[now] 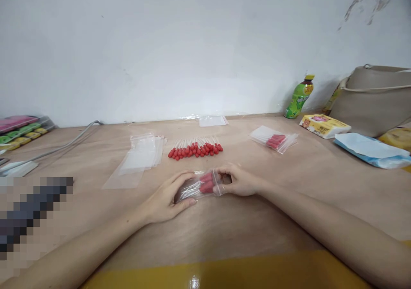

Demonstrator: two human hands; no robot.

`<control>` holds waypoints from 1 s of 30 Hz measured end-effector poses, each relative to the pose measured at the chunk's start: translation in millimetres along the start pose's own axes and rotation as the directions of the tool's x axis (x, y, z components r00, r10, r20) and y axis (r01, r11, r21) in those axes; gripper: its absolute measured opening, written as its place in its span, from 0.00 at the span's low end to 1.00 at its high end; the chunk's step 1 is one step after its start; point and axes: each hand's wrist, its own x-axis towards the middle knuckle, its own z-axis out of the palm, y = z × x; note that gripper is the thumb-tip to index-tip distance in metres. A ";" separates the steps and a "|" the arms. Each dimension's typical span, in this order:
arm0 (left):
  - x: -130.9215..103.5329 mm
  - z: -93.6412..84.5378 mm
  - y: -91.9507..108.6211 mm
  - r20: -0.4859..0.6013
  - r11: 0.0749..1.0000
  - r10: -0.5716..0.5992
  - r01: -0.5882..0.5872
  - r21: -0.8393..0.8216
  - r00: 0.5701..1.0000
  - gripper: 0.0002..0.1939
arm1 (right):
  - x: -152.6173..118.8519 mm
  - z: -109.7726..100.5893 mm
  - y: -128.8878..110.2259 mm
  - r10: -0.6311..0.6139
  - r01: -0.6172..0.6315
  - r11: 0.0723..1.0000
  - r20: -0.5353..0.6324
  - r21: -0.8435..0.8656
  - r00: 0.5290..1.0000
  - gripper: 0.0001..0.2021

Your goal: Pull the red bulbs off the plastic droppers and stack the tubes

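Observation:
Between my two hands lies a clear zip bag [192, 189] with several red-tipped white sticks inside, their red ends toward the right. My left hand [170, 197] is curled round the bag's left end, thumb along the near edge. At the right end, the fingers of my right hand [233, 180] pinch the bag's zip edge. Just beyond the bag, a row of loose red-tipped sticks [195, 150] lies on the table, red ends toward me. Flat clear bags [138, 156] are fanned out to the left. Another filled bag [274, 139] rests to the right.
A green drink bottle [299, 98], a yellow tissue pack [324, 125], a blue-white packet [372, 150] and a grey-beige handbag [375, 98] stand at the right. A white packet [212, 121] lies by the wall. A grey cable [69, 142] and a case of coloured items [25, 130] are left.

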 end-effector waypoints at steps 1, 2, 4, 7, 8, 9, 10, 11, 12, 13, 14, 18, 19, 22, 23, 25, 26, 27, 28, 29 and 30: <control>-1.9 1.5 -1.7 -0.009 0.999 -0.029 0.028 -0.025 1.000 0.26 | 0.5 -0.2 -0.3 0.020 -0.020 1.000 0.008 0.013 1.000 0.17; -2.5 3.2 -2.9 -0.011 0.997 -0.052 0.052 -0.051 0.999 0.25 | 1.0 0.6 0.4 0.045 -0.046 0.998 0.013 0.040 0.999 0.18; -1.1 6.2 -3.9 0.000 0.992 -0.086 0.085 -0.092 0.996 0.24 | 1.7 4.3 4.0 0.098 -0.097 0.988 -0.004 0.123 0.995 0.20; 2.6 7.3 -2.4 0.019 0.986 -0.112 0.113 -0.123 0.994 0.23 | 2.0 11.5 9.6 0.120 -0.101 0.973 -0.080 0.207 0.990 0.22; 3.5 6.9 -1.5 0.020 0.984 -0.117 0.118 -0.131 0.993 0.23 | 2.3 13.7 10.3 0.104 -0.078 0.969 -0.099 0.236 0.990 0.22; 4.2 6.3 -0.6 0.021 0.983 -0.118 0.120 -0.137 0.993 0.22 | 2.9 15.8 10.1 0.080 -0.046 0.961 -0.116 0.272 0.990 0.22; 4.7 5.6 0.3 0.019 0.983 -0.115 0.116 -0.141 0.993 0.22 | 3.7 17.7 9.2 0.056 -0.012 0.950 -0.133 0.311 0.990 0.22; 5.0 4.9 1.1 0.014 0.984 -0.110 0.111 -0.143 0.994 0.21 | 4.8 19.7 7.6 0.032 0.021 0.939 -0.147 0.342 0.989 0.21; 5.3 4.4 1.7 0.011 0.984 -0.104 0.104 -0.141 0.995 0.21 | 6.1 21.6 5.7 0.010 0.050 0.930 -0.160 0.364 0.987 0.20; 5.5 4.0 2.2 0.010 0.986 -0.097 0.098 -0.139 0.995 0.20 | 7.4 23.5 3.9 -0.007 0.071 0.925 -0.170 0.374 0.985 0.18; 5.7 3.7 2.6 0.011 0.986 -0.093 0.094 -0.136 0.996 0.20 | 8.7 25.3 2.3 -0.017 0.085 0.921 -0.178 0.380 0.984 0.17; 5.5 3.4 2.8 0.022 0.988 -0.104 0.106 -0.115 0.994 0.20 | 11.4 27.8 1.7 -0.006 0.078 0.887 -0.158 0.455 0.987 0.14; 5.3 3.4 2.5 0.023 0.988 -0.109 0.111 -0.109 0.994 0.20 | 11.2 26.3 2.8 0.018 0.061 0.879 -0.161 0.472 0.987 0.14; 4.2 3.6 1.4 0.026 0.988 -0.117 0.119 -0.099 0.993 0.21 | 8.2 16.2 7.1 0.124 -0.004 0.850 -0.193 0.527 0.973 0.15; 3.9 3.7 1.0 0.027 0.988 -0.119 0.121 -0.098 0.993 0.21 | 6.6 11.4 8.5 0.167 -0.030 0.834 -0.200 0.551 0.966 0.16; 3.2 3.9 0.3 0.030 0.987 -0.124 0.126 -0.096 0.992 0.21 | 3.1 1.6 11.7 0.251 -0.093 0.793 -0.185 0.602 0.950 0.17; 3.0 4.1 0.1 0.031 0.987 -0.124 0.126 -0.094 0.992 0.21 | 1.5 -2.9 13.5 0.286 -0.123 0.768 -0.165 0.628 0.944 0.17; 2.7 4.3 -0.2 0.030 0.988 -0.122 0.125 -0.092 0.992 0.21 | 0.2 -6.8 15.7 0.312 -0.147 0.740 -0.141 0.657 0.940 0.17; 2.5 4.4 -0.4 0.027 0.989 -0.120 0.122 -0.089 0.992 0.21 | -0.8 -10.1 18.2 0.328 -0.162 0.708 -0.117 0.687 0.937 0.17; 2.2 4.5 -0.6 0.025 0.989 -0.118 0.120 -0.083 0.993 0.21 | -1.3 -13.0 21.0 0.339 -0.177 0.676 -0.089 0.716 0.937 0.17; 2.0 4.6 -0.9 0.019 0.990 -0.115 0.116 -0.078 0.993 0.20 | -1.5 -15.7 24.1 0.348 -0.193 0.645 -0.060 0.739 0.935 0.17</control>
